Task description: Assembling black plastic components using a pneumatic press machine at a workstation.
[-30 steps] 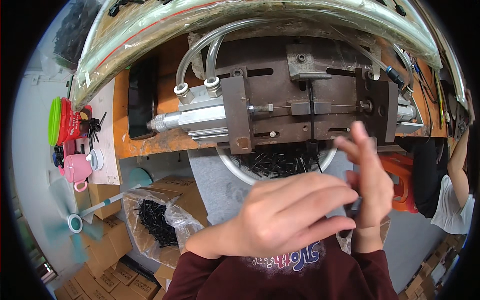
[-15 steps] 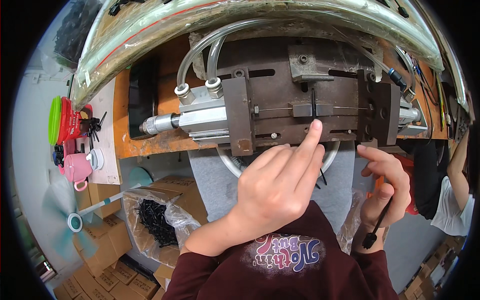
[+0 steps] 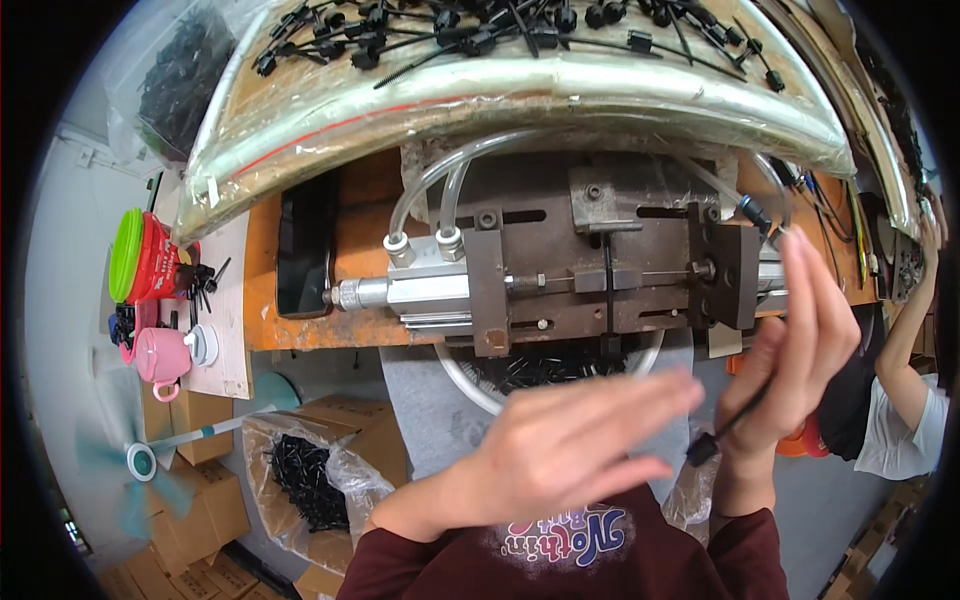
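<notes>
A dark steel fixture lies across the bench, with a silver air cylinder at its left end. Between its two small middle blocks stands a black cable tie, its blocky head at the near edge. My left hand is in front of the fixture, fingers stretched to the right, slightly blurred and touching nothing visible. My right hand is raised beside the fixture's right end. Its thumb side closes on another black cable tie, whose square head hangs toward my left hand.
Several loose black ties lie on a plastic-wrapped tray behind the fixture. A white-rimmed container of black pieces sits below it. At left are a phone, pink mug, running fan and bagged box. Another person's arm shows at right.
My left hand has drawn back from the tie in the fixture. My right hand has risen, still with its tie. The fixture's rods have pushed inward. The view has tilted up, showing more tray.
</notes>
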`<state>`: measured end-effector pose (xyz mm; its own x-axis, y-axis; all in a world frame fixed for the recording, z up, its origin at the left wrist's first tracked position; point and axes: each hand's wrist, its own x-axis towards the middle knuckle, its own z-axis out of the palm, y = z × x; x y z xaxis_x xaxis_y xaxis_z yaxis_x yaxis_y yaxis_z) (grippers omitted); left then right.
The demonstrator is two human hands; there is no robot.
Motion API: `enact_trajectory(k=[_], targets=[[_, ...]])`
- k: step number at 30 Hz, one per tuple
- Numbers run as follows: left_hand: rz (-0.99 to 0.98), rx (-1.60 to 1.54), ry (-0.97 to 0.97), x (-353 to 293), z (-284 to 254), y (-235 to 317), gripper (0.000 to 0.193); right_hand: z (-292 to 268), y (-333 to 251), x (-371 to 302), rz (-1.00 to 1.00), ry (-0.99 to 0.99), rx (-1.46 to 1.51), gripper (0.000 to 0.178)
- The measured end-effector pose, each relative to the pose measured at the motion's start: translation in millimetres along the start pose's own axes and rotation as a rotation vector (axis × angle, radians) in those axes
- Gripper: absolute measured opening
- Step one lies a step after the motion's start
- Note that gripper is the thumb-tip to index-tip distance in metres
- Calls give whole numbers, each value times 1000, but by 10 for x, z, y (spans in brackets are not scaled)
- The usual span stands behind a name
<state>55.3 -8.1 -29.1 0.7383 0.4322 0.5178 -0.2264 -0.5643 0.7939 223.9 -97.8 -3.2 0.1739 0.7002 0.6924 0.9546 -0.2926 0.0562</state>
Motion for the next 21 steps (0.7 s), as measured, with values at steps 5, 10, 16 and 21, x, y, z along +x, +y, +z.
enact_trajectory(k=[5,10,16,21], targets=[[79,31,87,-31,-103,131,39,129,-172,356,-199,-15,181,40],[-37,355,99,-82,-194,119,37,421,348,1038,-118,121,393,40],[-42,562,50,-152,-28,-110,28,808,822,1803,-105,-279,194,64],[23,713,-18,-100,56,-163,23,988,753,2052,-124,-454,186,67]])
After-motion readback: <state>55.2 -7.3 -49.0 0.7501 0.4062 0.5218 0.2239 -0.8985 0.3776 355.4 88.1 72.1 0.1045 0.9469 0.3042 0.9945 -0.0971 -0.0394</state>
